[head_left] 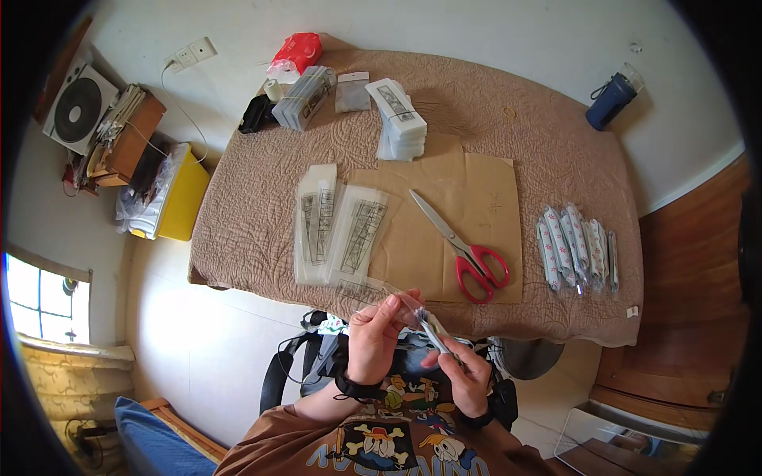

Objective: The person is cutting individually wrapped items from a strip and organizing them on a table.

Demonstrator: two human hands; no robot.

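Observation:
My left hand (373, 341) pinches a clear plastic bag (355, 292) with dark print, just beyond the table's near edge. My right hand (468, 377) grips a slim wrapped packet (434, 335), its far end meeting the mouth of the bag. Whether that end is inside the bag I cannot tell. Two fanned stacks of printed clear bags (367, 230) lie on the table beyond my left hand. Scissors (468, 254) with red handles rest opened on a flat cardboard sheet (496, 190), beyond my right hand.
Several wrapped packets (575, 246) with red marks lie in a row at the right. Farther back are a banded bag pile (397, 111), another bundle (303, 99), a small clear pouch (352, 93) and a red package (296, 52). A blue bottle (611, 101) stands at the far right.

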